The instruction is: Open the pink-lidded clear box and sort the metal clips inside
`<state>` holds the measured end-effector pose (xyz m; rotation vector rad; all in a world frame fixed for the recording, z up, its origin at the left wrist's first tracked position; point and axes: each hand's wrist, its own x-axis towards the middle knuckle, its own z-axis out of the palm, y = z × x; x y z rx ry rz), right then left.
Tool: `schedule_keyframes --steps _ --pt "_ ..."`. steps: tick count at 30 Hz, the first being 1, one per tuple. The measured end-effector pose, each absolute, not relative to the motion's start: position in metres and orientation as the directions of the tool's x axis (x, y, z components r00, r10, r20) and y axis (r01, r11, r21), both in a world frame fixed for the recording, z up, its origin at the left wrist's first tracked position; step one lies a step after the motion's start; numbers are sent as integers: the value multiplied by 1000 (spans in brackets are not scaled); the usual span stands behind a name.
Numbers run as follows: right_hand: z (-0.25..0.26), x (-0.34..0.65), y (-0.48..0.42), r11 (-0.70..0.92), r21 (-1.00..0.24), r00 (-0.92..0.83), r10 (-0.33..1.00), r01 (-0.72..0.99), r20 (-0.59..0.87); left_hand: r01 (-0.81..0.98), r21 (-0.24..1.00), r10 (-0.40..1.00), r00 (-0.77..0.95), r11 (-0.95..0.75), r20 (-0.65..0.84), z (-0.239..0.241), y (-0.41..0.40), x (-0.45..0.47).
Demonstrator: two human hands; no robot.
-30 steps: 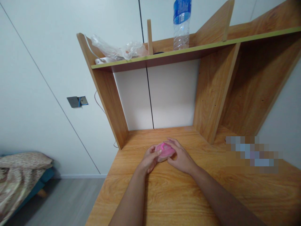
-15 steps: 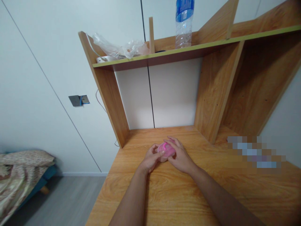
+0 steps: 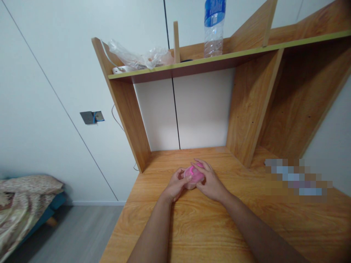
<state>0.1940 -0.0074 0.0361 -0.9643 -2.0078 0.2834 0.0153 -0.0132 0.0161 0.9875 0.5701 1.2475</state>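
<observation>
1. A small pink tub (image 3: 194,176) sat on the bench (image 3: 208,226), near the middle, in front of the white back panel.
2. The left hand (image 3: 175,185) gripped the tub's left side, its fingers curled round the wall and the thumb up on the lid's edge.
3. The right hand (image 3: 210,182) held the other side, its fingers closed over the top and far rim.
4. Both hands touched the tub at once; whether the lid was loose or seated was too small to tell.
5. As a judgement: if the lid gave way suddenly under the thumb, the tub could jerk and tip, spilling whatever was inside across the bench.
6. A slack hold on the smooth plastic might also have let it slide toward the front edge.
7. Above, a shelf (image 3: 192,65) carried a bottle (image 3: 214,27) and a plastic bag (image 3: 139,56), well apart from the hands.
</observation>
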Motion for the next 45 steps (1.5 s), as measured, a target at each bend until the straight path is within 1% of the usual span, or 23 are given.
schedule_keyframes --steps 11,16,24,27,30,34,36,39,42,45 --pt "36 196 -6 671 -494 -342 723 552 600 -496 868 955 252 -13 158 18 -15 17" --pt "35 199 -4 688 -446 -373 702 572 606 -486 873 960 229 -32 162 18 -15 16" --pt "43 206 -8 719 -426 -381 669 550 638 -529 846 968 168 -70 185 14 -6 20" --pt "46 206 -9 718 -427 -377 670 550 640 -540 835 964 149 -108 221 14 -6 21" --pt "47 207 -9 719 -431 -369 667 545 647 -489 853 951 131 -185 281 14 -10 21" --pt "47 209 -8 718 -439 -359 668 540 652 -365 881 923 118 -301 365 16 -15 22" --pt "48 210 -8 712 -454 -344 675 536 653 -297 893 918 105 -337 382 17 -15 25" --pt "50 211 -9 696 -488 -308 692 527 653 -217 917 929 85 -335 360 19 -15 30" --pt "52 212 -9 678 -511 -268 704 528 658 -193 925 932 95 -328 350 19 -15 33" --pt "52 212 -8 678 -519 -264 706 520 657 -165 920 927 63 -355 369 17 -16 31"
